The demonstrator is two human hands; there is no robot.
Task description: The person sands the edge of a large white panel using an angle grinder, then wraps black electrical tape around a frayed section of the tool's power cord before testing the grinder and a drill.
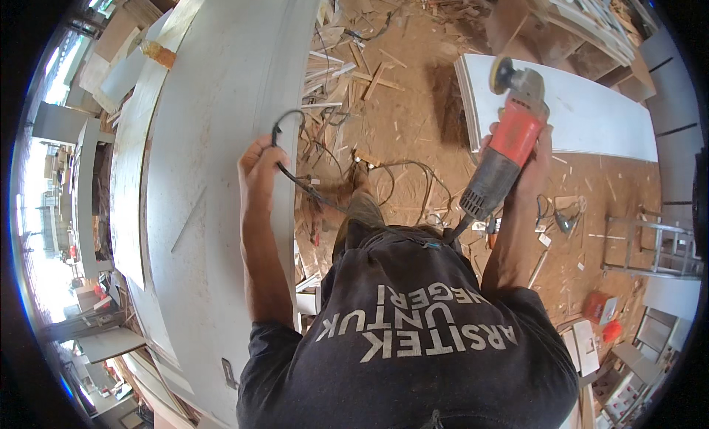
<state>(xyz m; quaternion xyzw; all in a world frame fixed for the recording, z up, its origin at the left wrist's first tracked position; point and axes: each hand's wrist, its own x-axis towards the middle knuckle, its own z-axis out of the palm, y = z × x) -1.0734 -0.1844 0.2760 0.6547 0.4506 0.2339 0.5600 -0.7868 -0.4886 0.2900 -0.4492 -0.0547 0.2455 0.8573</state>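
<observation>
You have your right hand [539, 159] wrapped firmly around the body of a red and black power tool [517, 130], well to the right of the long grey board [199, 170]. The tool stands at a slant, its round disc [503, 76] at the far end, away from you, and its dark tail end nearer your body. Your left hand [260, 163] has its fingers and thumb closed together on a black cord [295, 181], over the right edge of the grey board; you form a small loop of cord just beyond your fingers. From there the cord runs toward your waist, to the right of the board, where part of its path is hard to follow against your dark shirt [413, 303].

On the board's far left edge sits a yellow-brown lump [158, 54]. Right of the board, wood scraps [375, 84] litter the brown floor [421, 126]. Farther right of it, beyond the scraps, lie stacked white panels [591, 115], with a metal stand [650, 240] and a red container [600, 307] nearer you.
</observation>
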